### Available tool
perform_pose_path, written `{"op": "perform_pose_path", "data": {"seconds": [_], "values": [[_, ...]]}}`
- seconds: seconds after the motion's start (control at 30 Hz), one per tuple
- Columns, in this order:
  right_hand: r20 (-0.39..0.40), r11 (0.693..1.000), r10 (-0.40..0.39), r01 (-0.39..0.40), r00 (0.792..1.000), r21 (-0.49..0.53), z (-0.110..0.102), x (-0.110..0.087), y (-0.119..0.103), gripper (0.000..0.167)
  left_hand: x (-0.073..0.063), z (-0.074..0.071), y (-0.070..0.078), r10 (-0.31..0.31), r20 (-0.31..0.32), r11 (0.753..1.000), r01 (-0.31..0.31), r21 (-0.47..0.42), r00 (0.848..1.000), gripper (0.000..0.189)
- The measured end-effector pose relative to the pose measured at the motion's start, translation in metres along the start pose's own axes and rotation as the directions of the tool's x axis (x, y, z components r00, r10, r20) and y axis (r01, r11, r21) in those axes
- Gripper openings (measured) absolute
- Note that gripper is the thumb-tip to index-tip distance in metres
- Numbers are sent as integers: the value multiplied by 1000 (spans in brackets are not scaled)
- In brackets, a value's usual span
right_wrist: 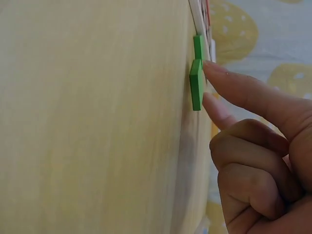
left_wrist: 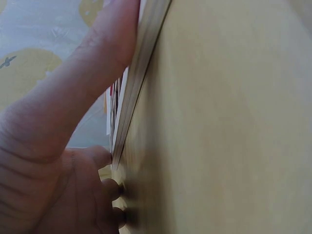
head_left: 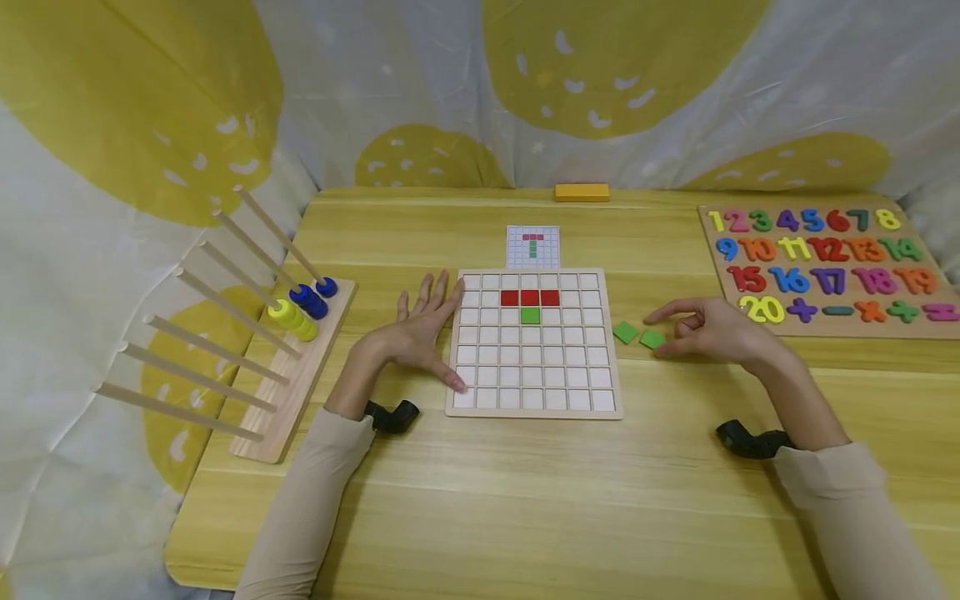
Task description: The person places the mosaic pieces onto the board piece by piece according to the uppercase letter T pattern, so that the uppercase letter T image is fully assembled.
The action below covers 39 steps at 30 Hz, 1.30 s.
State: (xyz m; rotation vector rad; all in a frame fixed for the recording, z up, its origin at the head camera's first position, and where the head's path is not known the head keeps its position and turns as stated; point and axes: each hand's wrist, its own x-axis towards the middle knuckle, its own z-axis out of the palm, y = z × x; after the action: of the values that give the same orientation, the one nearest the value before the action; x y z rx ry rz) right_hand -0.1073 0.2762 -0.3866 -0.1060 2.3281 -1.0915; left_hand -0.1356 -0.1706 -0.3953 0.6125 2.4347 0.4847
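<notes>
A square wooden grid board (head_left: 535, 408) with white cells lies at the middle of the table, bearing three red tiles (head_left: 529, 297) in a row and one green tile (head_left: 530, 316) under the middle one. My left hand (head_left: 416, 337) is spread along the board's left edge, its thumb resting on the lower-left corner. To the right of the board lie two loose green tiles (head_left: 626, 332). My right hand (head_left: 708, 332) reaches the nearer loose tile (right_wrist: 196, 85), with thumb and index finger apart around it and the other fingers curled. Whether either fingertip touches it I cannot tell.
A pattern card (head_left: 533, 247) showing a red and green T touches the board's far edge. At left stands a wooden peg rack (head_left: 300, 375) with yellow and blue beads. A number board (head_left: 832, 329) lies at right, and an orange block (head_left: 582, 192) at the back.
</notes>
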Motion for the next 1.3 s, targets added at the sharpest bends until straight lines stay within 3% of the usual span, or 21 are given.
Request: {"op": "perform_pose_path", "data": {"seconds": [0.53,0.87,1.3], "values": [[15,998,-47,47,999,40,4,1,1,46,1,0,2,12,-3,1000,-12,6,1000,159],[-22,1000,14,-14,1000,-9,-1,0,6,47,0,0,1,2,6,1000,-2,7,1000,159],[-1,1000,-21,21,1000,12,3,1,3,43,-1,-1,1,-2,2,1000,2,4,1000,159]]}}
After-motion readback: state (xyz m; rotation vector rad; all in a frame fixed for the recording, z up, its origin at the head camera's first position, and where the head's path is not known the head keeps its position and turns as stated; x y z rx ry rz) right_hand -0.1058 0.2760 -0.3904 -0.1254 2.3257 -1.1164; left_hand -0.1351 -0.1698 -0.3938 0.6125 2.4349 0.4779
